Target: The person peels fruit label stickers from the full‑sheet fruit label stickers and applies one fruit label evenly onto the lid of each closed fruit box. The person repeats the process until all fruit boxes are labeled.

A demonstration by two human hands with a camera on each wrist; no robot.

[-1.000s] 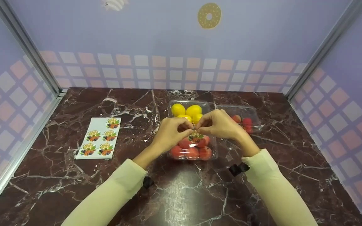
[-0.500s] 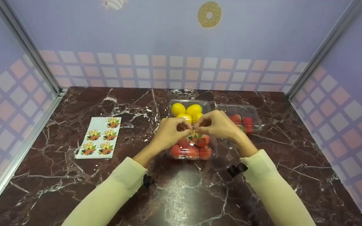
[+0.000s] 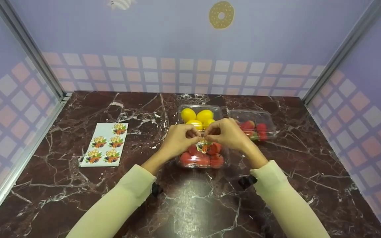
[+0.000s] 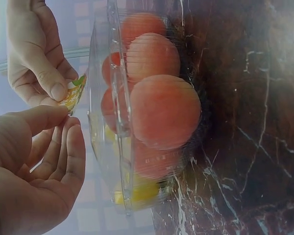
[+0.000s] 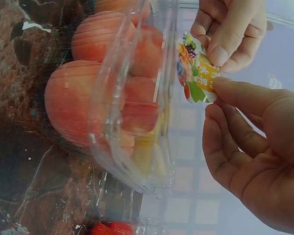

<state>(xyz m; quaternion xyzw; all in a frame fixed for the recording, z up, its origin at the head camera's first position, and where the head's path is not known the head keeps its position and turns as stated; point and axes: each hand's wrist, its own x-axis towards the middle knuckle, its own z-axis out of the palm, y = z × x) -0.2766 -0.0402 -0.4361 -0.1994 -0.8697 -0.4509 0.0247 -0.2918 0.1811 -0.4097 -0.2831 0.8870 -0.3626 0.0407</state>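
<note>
A small fruit-printed sticker [image 5: 193,68] hangs between both hands above the front clear plastic box [image 4: 130,110] of peaches [image 4: 161,110]. My left hand [image 3: 179,138] pinches one part of the sticker's upper edge between thumb and forefinger. Close beside it, my right hand [image 3: 230,134] pinches the same edge, the two sets of fingertips nearly meeting. In both wrist views, a gap shows between the sticker and the box lid. Fingers cover part of the sticker.
Behind the peaches stands a clear box with yellow lemons [image 3: 188,114]. Another clear box holding strawberries [image 3: 261,131] is at the right. A white sheet [image 3: 103,130] with several matching stickers lies at the left. Walls enclose the marble-patterned table [image 3: 144,215].
My right hand and forearm have shifted slightly left and down, uncovering more of the strawberries. The left hand stays nearly still. Both keep hold of the sticker.
</note>
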